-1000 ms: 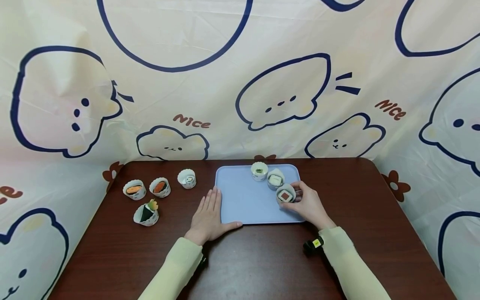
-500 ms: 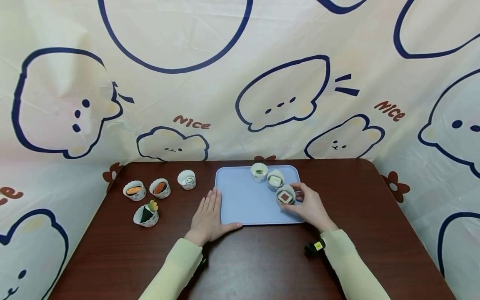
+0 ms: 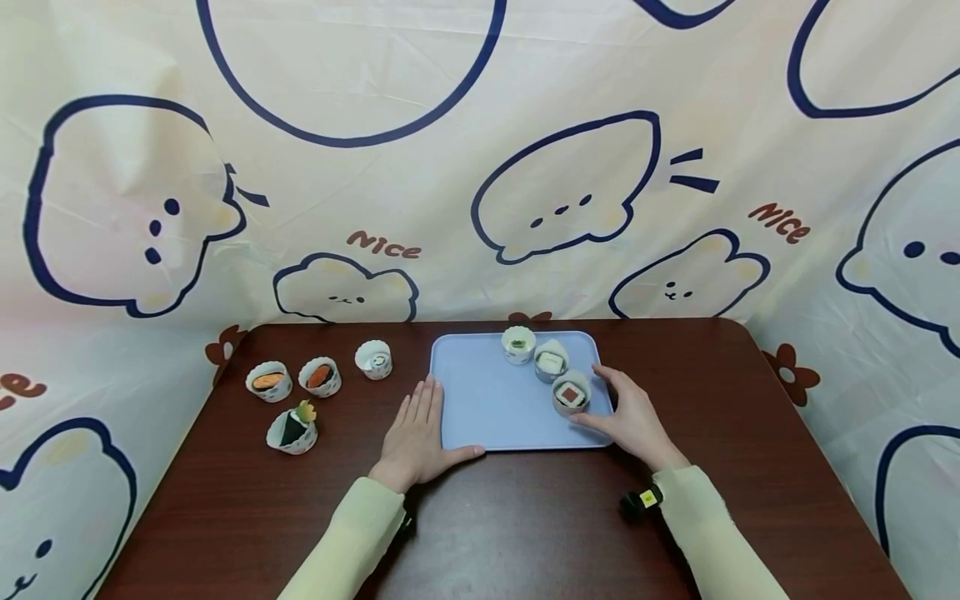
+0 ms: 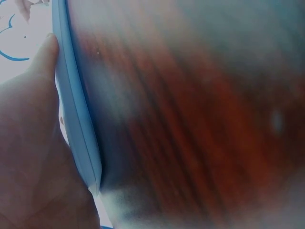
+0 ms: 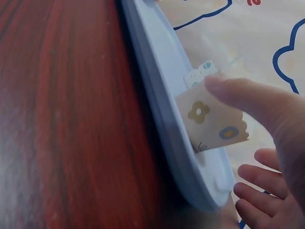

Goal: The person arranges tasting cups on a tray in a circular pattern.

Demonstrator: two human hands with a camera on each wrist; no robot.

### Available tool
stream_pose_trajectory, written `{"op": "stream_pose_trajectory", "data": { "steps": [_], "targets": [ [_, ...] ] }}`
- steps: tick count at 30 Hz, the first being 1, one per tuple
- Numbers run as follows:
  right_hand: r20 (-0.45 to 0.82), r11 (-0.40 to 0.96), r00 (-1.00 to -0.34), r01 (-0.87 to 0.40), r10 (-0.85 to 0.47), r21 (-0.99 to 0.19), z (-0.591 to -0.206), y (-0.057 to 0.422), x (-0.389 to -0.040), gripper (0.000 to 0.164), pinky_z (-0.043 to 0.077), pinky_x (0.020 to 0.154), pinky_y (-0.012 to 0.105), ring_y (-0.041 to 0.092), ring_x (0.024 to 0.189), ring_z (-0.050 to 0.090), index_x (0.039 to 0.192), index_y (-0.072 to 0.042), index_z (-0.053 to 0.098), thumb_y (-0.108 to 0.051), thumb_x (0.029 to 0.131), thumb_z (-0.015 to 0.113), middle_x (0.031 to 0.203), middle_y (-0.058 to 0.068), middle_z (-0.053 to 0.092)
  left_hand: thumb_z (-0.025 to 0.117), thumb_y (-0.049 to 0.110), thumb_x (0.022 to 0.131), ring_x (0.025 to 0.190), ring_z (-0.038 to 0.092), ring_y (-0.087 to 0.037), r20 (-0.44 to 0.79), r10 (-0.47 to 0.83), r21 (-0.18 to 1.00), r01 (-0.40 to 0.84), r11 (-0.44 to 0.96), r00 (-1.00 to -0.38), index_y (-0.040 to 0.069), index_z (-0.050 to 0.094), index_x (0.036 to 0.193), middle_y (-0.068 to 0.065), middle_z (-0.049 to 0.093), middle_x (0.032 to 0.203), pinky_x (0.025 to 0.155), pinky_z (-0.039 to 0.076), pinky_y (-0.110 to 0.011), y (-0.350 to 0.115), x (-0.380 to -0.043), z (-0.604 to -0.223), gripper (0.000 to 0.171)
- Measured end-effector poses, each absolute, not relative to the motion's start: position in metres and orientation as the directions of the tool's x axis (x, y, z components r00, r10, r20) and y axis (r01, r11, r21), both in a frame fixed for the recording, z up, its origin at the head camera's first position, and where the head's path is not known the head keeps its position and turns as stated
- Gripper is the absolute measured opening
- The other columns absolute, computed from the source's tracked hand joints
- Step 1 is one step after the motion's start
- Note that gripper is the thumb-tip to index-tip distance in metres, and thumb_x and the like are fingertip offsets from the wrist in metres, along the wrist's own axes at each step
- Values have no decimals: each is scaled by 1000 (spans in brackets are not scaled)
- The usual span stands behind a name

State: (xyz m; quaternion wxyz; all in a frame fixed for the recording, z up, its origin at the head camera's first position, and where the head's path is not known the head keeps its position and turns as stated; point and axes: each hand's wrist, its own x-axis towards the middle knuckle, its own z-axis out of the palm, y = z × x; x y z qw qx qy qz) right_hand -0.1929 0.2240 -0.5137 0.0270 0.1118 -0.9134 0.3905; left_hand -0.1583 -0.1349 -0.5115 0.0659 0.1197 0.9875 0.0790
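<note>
My left hand (image 3: 417,443) lies flat at the left edge of the blue tray (image 3: 480,400), its thumb reaching along the tray's near edge. On the right side of the tray, a paper cup with a square sushi roll with a reddish-brown centre (image 3: 572,394) stands upright. Beside it my right hand (image 3: 633,417) is spread, with fingers apart from the cup and the thumb close to its near side. In the right wrist view the thumb overlaps the flower-printed cup (image 5: 214,117); whether it touches is unclear. Two more filled cups, one with a white piece (image 3: 551,361) and one with a green-centred piece (image 3: 518,343), stand behind it.
Left of the tray stand several paper cups: one with a white roll (image 3: 373,359), two with orange-topped sushi (image 3: 268,381), and one with a dark green wedge and yellow flower (image 3: 293,428). A printed cloth (image 3: 450,275) hangs behind the brown table (image 3: 510,525).
My right hand has let go of the square-roll cup, spread its fingers and drawn slightly to the right. The cup stays in place on the tray. My left hand has not moved.
</note>
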Motion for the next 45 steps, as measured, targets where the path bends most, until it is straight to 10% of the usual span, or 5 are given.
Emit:
{"op": "stream_pose_trajectory", "data": {
  "steps": [17,45],
  "targets": [
    [7,809,-948,-275,-317,-520,-526,228,-190,132,10,119,59,32,154,-6,163,-3,4,-80,76,68,169,16,-3,50,89,80,154,4,-33,-122,244,164,223,961,-962,-2,10,161,-20,5,168,122,10,-46,-135,-159,-514,128],
    [-65,883,-937,-297,-342,-363,-532,220,-189,143,10,121,54,32,154,-6,162,-1,1,-94,68,57,169,15,-6,47,91,79,154,6,-35,0,219,265,211,941,-976,-1,12,162,-20,6,168,122,10,-50,-147,-163,-518,129]
  ]
}}
